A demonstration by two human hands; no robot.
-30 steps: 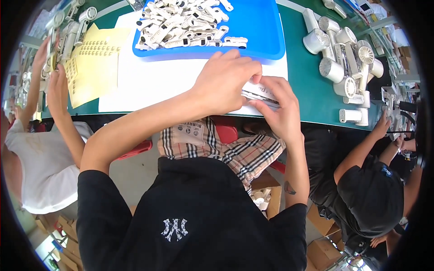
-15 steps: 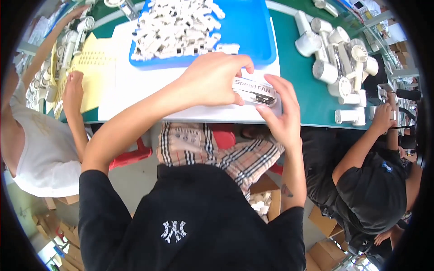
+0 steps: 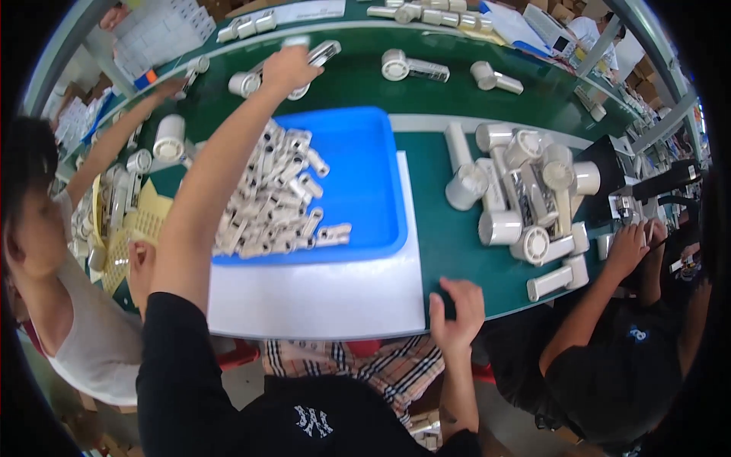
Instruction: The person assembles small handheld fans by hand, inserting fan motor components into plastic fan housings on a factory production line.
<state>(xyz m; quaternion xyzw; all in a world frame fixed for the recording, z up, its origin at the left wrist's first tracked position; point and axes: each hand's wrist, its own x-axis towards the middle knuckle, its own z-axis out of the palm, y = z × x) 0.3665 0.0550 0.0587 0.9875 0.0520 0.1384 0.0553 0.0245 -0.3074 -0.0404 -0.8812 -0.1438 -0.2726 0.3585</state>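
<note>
My left hand [image 3: 289, 70] reaches over the blue tray to the green strip at the far side. Its fingers are closed on a white handheld fan [image 3: 326, 52], whose handle shows past the fingertips; the hand hides part of it. Another white fan [image 3: 244, 84] lies just left of that hand. My right hand [image 3: 459, 312] hovers at the near table edge by the white sheet's right side, fingers loosely curled and apart, holding nothing. Between my arms sits the blue tray [image 3: 358, 183], its left part heaped with small white plastic parts [image 3: 278, 198].
A white sheet [image 3: 320, 297] lies under the tray. Right of it is a pile of white fans [image 3: 533, 183]. More fans [image 3: 411, 67] lie along the far green strip. Co-workers sit close on both sides, the right one's hands [image 3: 632, 247] near a black device.
My left hand has gone from above the white sheet to the far strip with the fan. My right hand has let go of it and drawn aside. The view has tilted farther forward.
</note>
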